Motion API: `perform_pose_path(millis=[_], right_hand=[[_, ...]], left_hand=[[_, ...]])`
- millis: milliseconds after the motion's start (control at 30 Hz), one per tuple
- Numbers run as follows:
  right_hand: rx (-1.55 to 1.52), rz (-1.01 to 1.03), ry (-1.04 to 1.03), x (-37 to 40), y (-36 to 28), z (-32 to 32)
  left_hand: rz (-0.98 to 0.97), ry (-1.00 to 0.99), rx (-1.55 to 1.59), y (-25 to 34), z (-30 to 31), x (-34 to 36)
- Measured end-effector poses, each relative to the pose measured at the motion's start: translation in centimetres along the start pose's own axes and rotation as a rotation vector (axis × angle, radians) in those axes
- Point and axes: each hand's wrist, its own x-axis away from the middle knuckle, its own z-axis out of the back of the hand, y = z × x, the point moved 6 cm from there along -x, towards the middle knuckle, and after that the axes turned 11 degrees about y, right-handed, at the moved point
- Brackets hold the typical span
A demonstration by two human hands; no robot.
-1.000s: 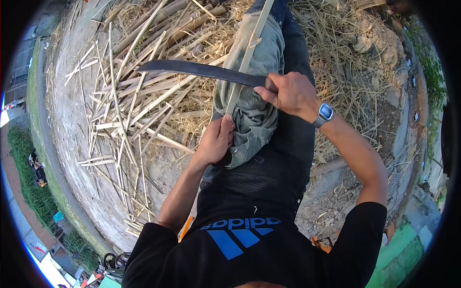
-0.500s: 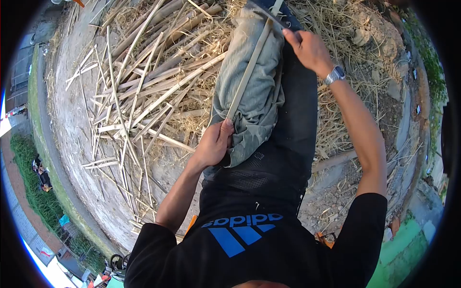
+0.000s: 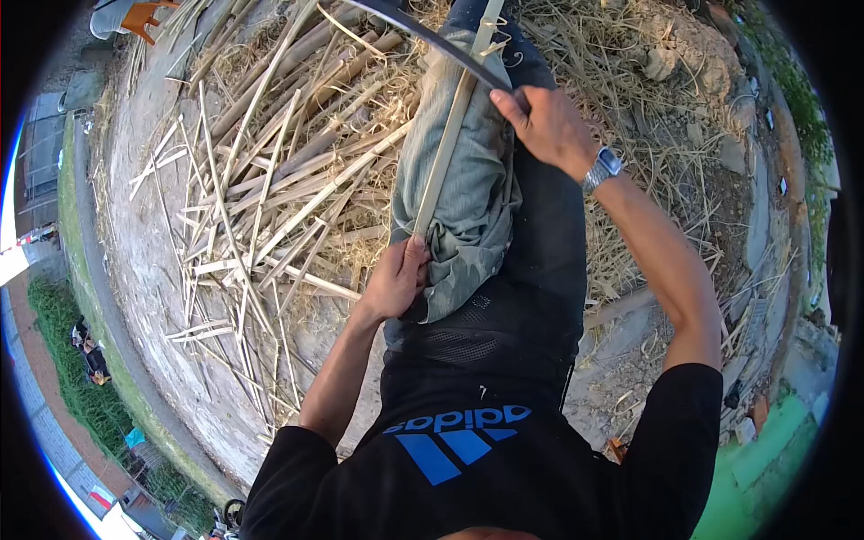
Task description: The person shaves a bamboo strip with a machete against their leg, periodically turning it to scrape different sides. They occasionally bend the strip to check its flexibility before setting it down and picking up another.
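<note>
My left hand (image 3: 396, 274) is closed, with its thumb pressed on the near end of a long, pale bamboo strip (image 3: 443, 162). The strip runs away from me over a crumpled greenish cloth (image 3: 472, 243) draped along my leg. In my closed right hand (image 3: 553, 130) is a knife (image 3: 432, 38) with a long, dark, slightly curved blade. The blade lies across the strip, pointing to the upper left, and my fingers hide the handle. Thin curled shavings (image 3: 489, 45) stand on the strip just beyond the blade.
Split bamboo pieces (image 3: 261, 180) lie in a loose pile on the ground to the left. Shavings (image 3: 648, 171) cover the ground to the right, near a lump of earth (image 3: 697, 63). An orange plastic stool (image 3: 139, 20) stands at the top left beside a person's pale clothing (image 3: 108, 18).
My right hand and the knife have come closer to me along the strip, and more of the blade shows. Curled shavings now stand beyond it. My left hand keeps its hold.
</note>
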Motion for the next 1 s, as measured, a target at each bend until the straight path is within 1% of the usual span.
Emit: perform_pose_path(millis=[33,100,133,167,233,267,300,333,367,400,433,467,533,567,600,633,667,700,733,767,800,833,867,900,933,967,1000], right_hand=[[-0.033,-0.018,-0.102,1.9,-1.8,0.1],[-0.032,0.282,-0.183,5.7,-3.9,-1.5],[-0.031,0.29,-0.207,5.9,-3.6,-1.4],[-0.016,0.205,-0.222,4.4,-2.2,-0.7],[0.052,0.123,0.029,-0.3,1.9,1.0],[0.052,0.132,0.026,-0.5,1.6,0.9],[0.03,0.038,-0.009,-0.6,2.0,0.8],[0.01,-0.048,-0.027,-1.4,2.0,1.1],[-0.025,-0.033,-0.048,0.7,1.0,0.0],[-0.089,0.095,-0.106,3.8,-1.4,-0.7],[-0.158,0.216,-0.168,6.1,-3.2,-1.4],[-0.162,0.21,-0.165,5.7,-3.0,-1.0],[-0.052,0.236,-0.244,4.8,-2.2,-0.4],[-0.028,0.167,-0.079,2.2,0.3,0.3],[0.081,0.063,0.074,-1.7,4.3,1.2],[0.127,-0.059,0.037,-5.6,8.1,2.6],[0.206,-0.101,0.163,-9.2,13.2,3.4],[0.312,-0.24,0.095,-12.4,19.5,3.7],[0.211,-0.432,0.147,-12.6,21.0,6.0],[0.007,-0.548,0.258,-12.2,21.0,8.0],[-0.197,-0.655,0.344,-11.3,20.6,9.0],[-0.191,-0.638,0.328,-10.7,19.7,9.4],[-0.401,-0.592,0.421,-9.8,18.9,9.7],[-0.61,-0.55,0.513,-8.5,18.4,10.3],[-0.601,-0.554,0.5,-7.0,17.3,10.7],[-0.646,-0.472,0.467,-5.5,15.0,10.8],[-0.692,-0.39,0.434,-3.9,12.8,10.5]], left_hand=[[-0.009,-0.003,-0.003,0.3,0.0,-0.2],[0.002,0.015,0.016,0.1,0.3,0.1],[0.028,-0.008,-0.001,-0.4,0.7,0.5],[0.038,-0.008,-0.007,-0.7,0.8,0.4],[-0.028,0.047,-0.139,-0.9,0.7,0.9],[0.003,0.017,-0.118,-0.7,0.4,0.8],[-0.007,0.02,-0.115,-0.4,0.1,1.2],[-0.057,0.045,-0.171,0.2,-0.1,1.0],[-0.108,0.071,-0.225,0.9,-0.2,0.2],[-0.112,0.065,-0.154,0.1,0.1,-0.3],[-0.101,0.062,-0.155,-0.1,0.2,0.2],[-0.04,0.056,-0.101,-0.4,0.6,0.6],[0.087,0.035,-0.005,-0.6,1.6,1.7],[0.092,0.034,-0.004,-1.0,2.2,2.3],[0.109,-0.006,-0.04,-1.5,2.6,3.1],[0.111,-0.048,-0.08,-1.8,3.2,3.6],[0.071,-0.069,-0.148,-2.2,4.0,4.4],[0.029,-0.085,-0.218,-2.6,4.9,5.4],[0.04,-0.081,-0.311,-2.6,6.1,6.3],[0.059,-0.071,-0.401,-2.5,7.4,6.9],[0.053,-0.06,-0.392,-2.1,8.6,7.3],[0.014,-0.027,-0.496,-2.0,9.5,8.1],[-0.017,0.003,-0.601,-2.2,10.6,8.7],[-0.024,-0.01,-0.632,-2.8,11.6,9.1],[0.039,-0.012,-0.595,-3.1,12.3,9.4],[0.106,-0.017,-0.561,-3.3,12.8,9.9],[0.097,-0.005,-0.547,-2.8,13.0,10.0]])
